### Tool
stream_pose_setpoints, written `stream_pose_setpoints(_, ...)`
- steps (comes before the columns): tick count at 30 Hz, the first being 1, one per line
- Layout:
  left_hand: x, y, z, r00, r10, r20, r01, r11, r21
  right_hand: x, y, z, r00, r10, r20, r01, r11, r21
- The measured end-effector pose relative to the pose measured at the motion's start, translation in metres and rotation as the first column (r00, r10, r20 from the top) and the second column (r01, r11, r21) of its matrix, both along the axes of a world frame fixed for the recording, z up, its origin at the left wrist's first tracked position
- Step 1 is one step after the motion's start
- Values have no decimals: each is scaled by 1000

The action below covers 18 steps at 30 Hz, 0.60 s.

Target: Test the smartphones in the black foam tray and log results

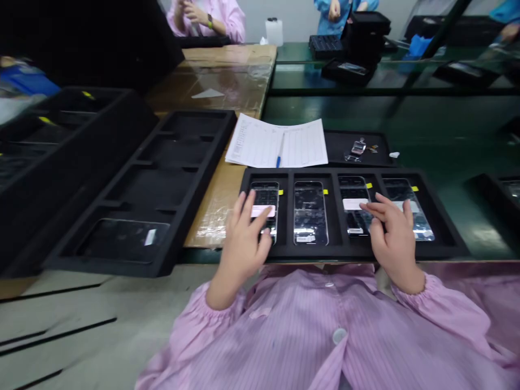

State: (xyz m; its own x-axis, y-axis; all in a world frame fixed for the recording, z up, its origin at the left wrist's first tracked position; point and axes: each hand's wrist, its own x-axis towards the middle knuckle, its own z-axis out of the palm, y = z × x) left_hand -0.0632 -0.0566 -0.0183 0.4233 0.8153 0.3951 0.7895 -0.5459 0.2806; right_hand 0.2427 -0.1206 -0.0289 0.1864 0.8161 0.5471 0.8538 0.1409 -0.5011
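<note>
A black foam tray (317, 252) lies in front of me, with a smartphone in each of its compartments. My left hand (246, 235) is over the leftmost phone (265, 193), fingers spread, a fingertip at the light strip on its lit screen. Beside it, the second phone (311, 216) has a dark screen and a small white label. My right hand (392, 233) is open, its fingertips at the white strip on the third phone (353, 188). That hand partly hides the fourth phone (400, 189). Yellow tabs stick out beside the phones. Neither hand grips anything.
Behind the tray are paper sheets (255, 143) with a blue pen (280, 150), and a dark tray (337, 146) with small parts. To the left, another foam tray (170, 238) holds one phone (122, 238), beside stacked black trays (81, 157). Other people work across the table.
</note>
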Motion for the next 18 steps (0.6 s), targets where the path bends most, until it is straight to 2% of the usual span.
stream_pose_setpoints(2, -7, 12, 8, 999, 16, 28, -16, 1000, -3, 17, -4, -1, 997, -83, 3, 83, 996, 25)
stream_pose_setpoints(4, -13, 31, 16, 998, 52, 17, -52, 998, -20, 28, -6, -3, 994, -104, 28, 104, 995, 1)
stream_pose_setpoints(7, -16, 66, 26, 994, 96, -51, -100, 992, -73, 31, -4, -4, 997, -14, 78, 23, 994, -108)
stream_pose_setpoints(9, -13, 88, 27, 991, 85, -103, -97, 988, -122, 30, -2, -3, 994, 53, 96, -37, 985, -168)
stream_pose_setpoints(11, -9, 103, 24, 988, 70, -137, -93, 982, -162, 34, -1, -1, 995, 53, 86, -38, 986, -161)
stream_pose_setpoints(14, -4, 115, 15, 991, 43, -126, -66, 980, -185, 56, -6, 0, 991, -130, 28, 131, 991, -33)
stream_pose_setpoints(16, -2, 118, 10, 996, 29, -80, -43, 982, -183, 77, -12, 0, 957, -292, -3, 291, 956, 33)
stream_pose_setpoints(18, 0, 120, 5, 998, 41, -41, -48, 983, -176, 95, -19, -2, 926, -378, -4, 378, 925, 38)
